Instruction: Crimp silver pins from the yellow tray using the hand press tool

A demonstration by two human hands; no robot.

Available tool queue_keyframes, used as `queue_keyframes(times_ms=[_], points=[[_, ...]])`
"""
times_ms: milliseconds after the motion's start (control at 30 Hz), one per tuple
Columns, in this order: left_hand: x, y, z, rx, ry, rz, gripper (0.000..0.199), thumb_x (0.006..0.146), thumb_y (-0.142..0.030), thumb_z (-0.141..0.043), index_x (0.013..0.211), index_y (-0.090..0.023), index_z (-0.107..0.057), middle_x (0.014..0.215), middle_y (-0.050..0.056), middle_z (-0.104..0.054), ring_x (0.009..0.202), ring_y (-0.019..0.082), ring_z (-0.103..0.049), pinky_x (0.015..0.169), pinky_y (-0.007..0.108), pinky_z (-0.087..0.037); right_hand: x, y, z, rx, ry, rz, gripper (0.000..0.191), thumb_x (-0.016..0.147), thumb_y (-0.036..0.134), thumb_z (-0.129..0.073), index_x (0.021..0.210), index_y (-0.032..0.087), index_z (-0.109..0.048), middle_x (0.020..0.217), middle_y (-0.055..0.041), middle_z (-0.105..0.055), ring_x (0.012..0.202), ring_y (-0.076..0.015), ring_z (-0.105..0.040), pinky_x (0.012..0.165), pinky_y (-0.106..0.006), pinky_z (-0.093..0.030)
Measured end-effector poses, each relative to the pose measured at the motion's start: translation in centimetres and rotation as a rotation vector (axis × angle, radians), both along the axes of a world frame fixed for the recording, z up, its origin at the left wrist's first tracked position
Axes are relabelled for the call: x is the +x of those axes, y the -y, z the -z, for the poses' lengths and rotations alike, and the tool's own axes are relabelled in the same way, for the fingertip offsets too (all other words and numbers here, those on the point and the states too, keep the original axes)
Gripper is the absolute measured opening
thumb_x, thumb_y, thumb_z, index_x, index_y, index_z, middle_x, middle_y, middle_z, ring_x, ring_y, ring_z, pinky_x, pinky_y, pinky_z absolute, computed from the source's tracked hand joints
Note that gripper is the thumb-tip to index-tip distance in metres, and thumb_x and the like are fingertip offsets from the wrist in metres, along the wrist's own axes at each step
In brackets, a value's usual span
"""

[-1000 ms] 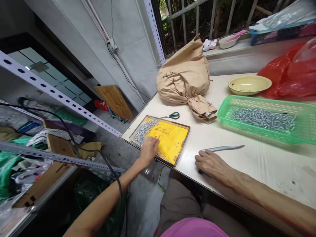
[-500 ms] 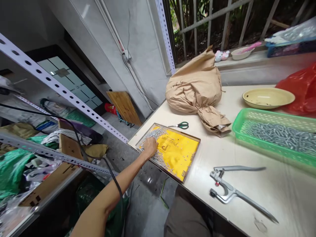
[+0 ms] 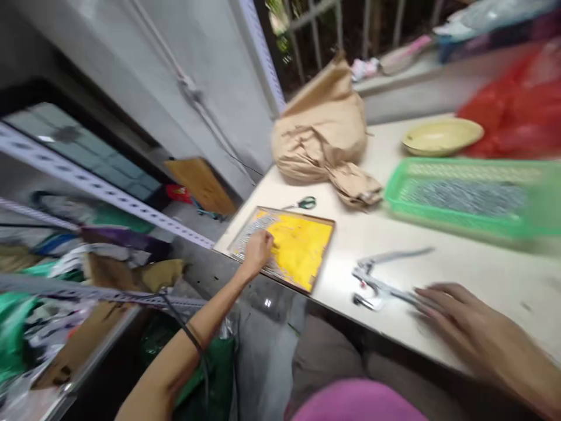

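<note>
My left hand (image 3: 258, 250) is closed, its fingers curled down over the left part of a shallow tray (image 3: 325, 257) with a yellow bottom. Small silvery metal pieces (image 3: 263, 221) lie around that hand; whatever its fingers pinch is hidden. Over the table's front edge, my right hand (image 3: 477, 330) reaches in from the right, blurred, fingers stretched out. Its fingertips are at the lower handle of grey metal hand-press pliers (image 3: 372, 280), which lie on the table with jaws toward the tray. A firm grip on the handle does not show.
Dark-handled scissors (image 3: 307, 203) lie behind the tray. A tied brown paper bag (image 3: 322, 134) stands farther back. At the right are a green basket (image 3: 451, 219) of grey metal pieces, a yellow oval dish (image 3: 442, 137) and a red plastic bag (image 3: 508, 105). A perforated metal rail (image 3: 109, 196) crosses the left side.
My right hand has come into view from the right and reached the pliers' lower handle. My left hand stays closed over the tray. The camera view has shifted.
</note>
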State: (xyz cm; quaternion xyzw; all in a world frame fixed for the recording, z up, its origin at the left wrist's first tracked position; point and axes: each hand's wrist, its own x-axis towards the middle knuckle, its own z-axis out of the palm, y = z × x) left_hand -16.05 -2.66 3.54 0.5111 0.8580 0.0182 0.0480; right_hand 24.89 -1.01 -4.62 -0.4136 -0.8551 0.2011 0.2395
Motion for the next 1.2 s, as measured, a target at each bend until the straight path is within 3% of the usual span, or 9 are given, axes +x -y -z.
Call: queue_keyframes(times_ms=[33, 133, 233, 333, 467, 733, 1200], points=[[1.6, 0.0, 0.1, 0.02, 0.063, 0.046, 0.028, 0.087, -0.025, -0.042, 0.097, -0.013, -0.065, 0.098, 0.01, -0.067, 0.091, 0.019, -0.06, 0.08, 0.027, -0.044, -0.1, 0.8, -0.3, -0.075, 0.057, -0.017, 0.034, 0.091, 0.047, -0.039, 0.112, 0.03, -0.059, 0.11, -0.0089, -0.059, 0.084, -0.022, -0.064, 0.067, -0.034, -0.053], [7.5, 0.4, 0.8, 0.112, 0.517, 0.137, 0.028, 0.08, -0.038, -0.052, 0.088, -0.015, -0.066, 0.079, 0.003, -0.067, 0.068, 0.014, -0.059, 0.063, 0.022, -0.045, -0.5, 1.6, -1.3, -0.138, 0.131, -0.039, 0.038, 0.095, 0.038, -0.033, 0.124, 0.024, -0.052, 0.109, -0.0096, -0.057, 0.086, -0.0202, -0.061, 0.07, -0.031, -0.05], [12.9, 1.1, 1.7, -0.003, 0.829, 0.148, 0.024, 0.074, -0.035, -0.057, 0.08, -0.014, -0.065, 0.067, 0.0, -0.063, 0.053, 0.009, -0.052, 0.049, 0.019, -0.039, -0.9, 1.2, -2.3, -0.154, 0.197, -0.012, 0.034, 0.095, 0.024, -0.03, 0.119, 0.021, -0.054, 0.099, -0.0081, -0.055, 0.078, -0.0165, -0.057, 0.066, -0.028, -0.047], [15.7, 0.8, 2.7, -0.097, 0.965, 0.075, 0.022, 0.073, -0.034, -0.058, 0.078, -0.013, -0.063, 0.055, -0.003, -0.053, 0.041, 0.006, -0.041, 0.038, 0.017, -0.031, -1.0, 0.9, -3.1, -0.155, 0.258, -0.011, 0.034, 0.092, 0.011, -0.03, 0.113, 0.019, -0.055, 0.092, -0.0061, -0.052, 0.071, -0.0143, -0.053, 0.062, -0.026, -0.043], [16.2, -0.3, 3.5, -0.14, 1.024, 0.027, 0.023, 0.074, -0.036, -0.06, 0.074, -0.013, -0.06, 0.044, -0.007, -0.042, 0.034, 0.005, -0.034, 0.033, 0.017, -0.025, -1.0, 0.9, -3.1, -0.139, 0.235, -0.035, 0.038, 0.088, 0.004, -0.03, 0.115, 0.017, -0.054, 0.091, -0.0051, -0.05, 0.074, -0.0136, -0.05, 0.063, -0.025, -0.041], [16.6, -0.7, 3.3, -0.27, 1.088, -0.043, 0.015, 0.076, -0.026, -0.059, 0.069, -0.014, -0.057, 0.038, -0.008, -0.041, 0.03, 0.004, -0.032, 0.032, 0.017, -0.024, -1.0, 0.9, -2.5, -0.112, 0.232, -0.01, 0.037, 0.086, 0.004, -0.034, 0.114, 0.018, -0.054, 0.094, -0.0057, -0.052, 0.073, -0.014, -0.049, 0.06, -0.025, -0.036], [15.9, -1.1, 3.8, -0.404, 0.986, 0.039, 0.024, 0.073, -0.033, -0.059, 0.059, -0.015, -0.054, 0.036, -0.008, -0.039, 0.028, 0.004, -0.032, 0.032, 0.017, -0.022, -1.3, 1.2, -2.6, -0.126, 0.235, 0.004, 0.037, 0.084, 0.003, -0.035, 0.111, 0.019, -0.054, 0.091, -0.0056, -0.051, 0.075, -0.015, -0.048, 0.062, -0.026, -0.035]])
